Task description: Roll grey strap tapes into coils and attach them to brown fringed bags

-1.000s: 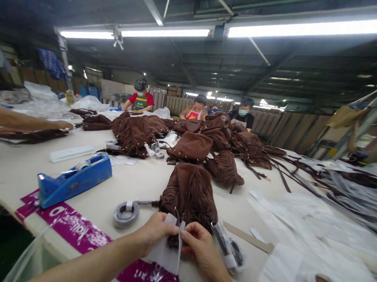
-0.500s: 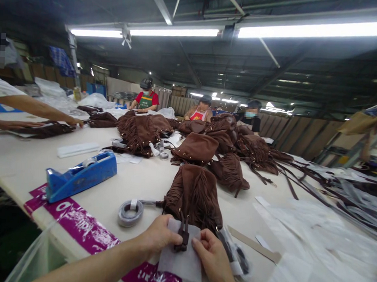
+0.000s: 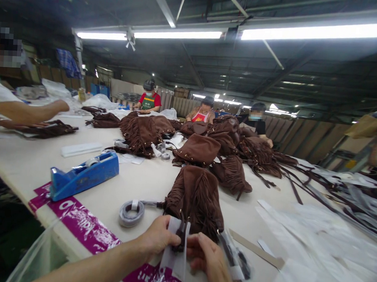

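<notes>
Between the left hand [image 3: 158, 237] and right hand [image 3: 210, 258]: white sheet [image 3: 179, 264], right side now lifted on edge beside the dark brown strap piece [image 3: 181, 235], against lying flat half a second ago. Judged as a fold partly made round the piece, not closed over.

At the left fingers: thumb pressed down on the piece, no gap visible, pinching sheet and piece together. At the right fingers: loosely curled, partly spread, next to the raised edge; gripping or merely touching, impossible to tell.

Just beyond the fingertips: brown fringed bag [image 3: 195, 192], flat on the table [image 3: 139, 178], strap piece at its near end. Left of the left fingers: coiled wrapped strap [image 3: 131, 213]; farther left, blue tape dispenser [image 3: 85, 175]. Right of the right fingers: second wrapped strap [image 3: 237, 259], then loose white sheets [image 3: 284, 238]. Well beyond: heap of brown bags [image 3: 197, 149], co-workers [image 3: 150, 101].
</notes>
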### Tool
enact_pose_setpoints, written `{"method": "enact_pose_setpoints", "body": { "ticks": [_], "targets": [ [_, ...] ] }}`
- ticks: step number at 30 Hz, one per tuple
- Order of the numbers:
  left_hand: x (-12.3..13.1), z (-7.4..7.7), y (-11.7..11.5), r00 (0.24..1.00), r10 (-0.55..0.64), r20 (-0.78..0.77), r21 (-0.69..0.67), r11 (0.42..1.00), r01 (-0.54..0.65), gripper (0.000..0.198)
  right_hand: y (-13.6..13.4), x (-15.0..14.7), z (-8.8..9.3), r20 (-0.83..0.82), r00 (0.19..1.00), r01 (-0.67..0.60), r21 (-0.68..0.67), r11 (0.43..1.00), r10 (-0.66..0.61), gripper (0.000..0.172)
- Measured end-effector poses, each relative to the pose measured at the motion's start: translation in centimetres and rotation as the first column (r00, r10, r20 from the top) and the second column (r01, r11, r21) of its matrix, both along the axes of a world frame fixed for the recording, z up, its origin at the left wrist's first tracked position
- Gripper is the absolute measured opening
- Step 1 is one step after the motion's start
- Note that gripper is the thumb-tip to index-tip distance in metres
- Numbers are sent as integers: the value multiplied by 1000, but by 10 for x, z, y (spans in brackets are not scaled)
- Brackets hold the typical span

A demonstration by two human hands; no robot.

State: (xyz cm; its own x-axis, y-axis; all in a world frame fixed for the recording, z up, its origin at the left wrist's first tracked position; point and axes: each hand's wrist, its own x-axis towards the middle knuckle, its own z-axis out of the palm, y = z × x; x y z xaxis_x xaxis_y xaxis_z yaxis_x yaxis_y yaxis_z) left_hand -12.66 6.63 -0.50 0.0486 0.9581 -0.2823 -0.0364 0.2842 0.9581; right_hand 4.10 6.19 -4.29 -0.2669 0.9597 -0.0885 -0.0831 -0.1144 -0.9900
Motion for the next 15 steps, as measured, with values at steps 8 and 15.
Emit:
{"method": "enact_pose_setpoints", "body": {
  "ticks": [8,15],
  "targets": [
    [4,-7,1,1000,-18,1,71,997,18,29,12,-12,14,209,977,35,11,999,-37,36],
    [-8,0,-5,973,-165,162,16,986,164,29,14,-19,15,298,952,42,96,995,-69,30]
  ]
}}
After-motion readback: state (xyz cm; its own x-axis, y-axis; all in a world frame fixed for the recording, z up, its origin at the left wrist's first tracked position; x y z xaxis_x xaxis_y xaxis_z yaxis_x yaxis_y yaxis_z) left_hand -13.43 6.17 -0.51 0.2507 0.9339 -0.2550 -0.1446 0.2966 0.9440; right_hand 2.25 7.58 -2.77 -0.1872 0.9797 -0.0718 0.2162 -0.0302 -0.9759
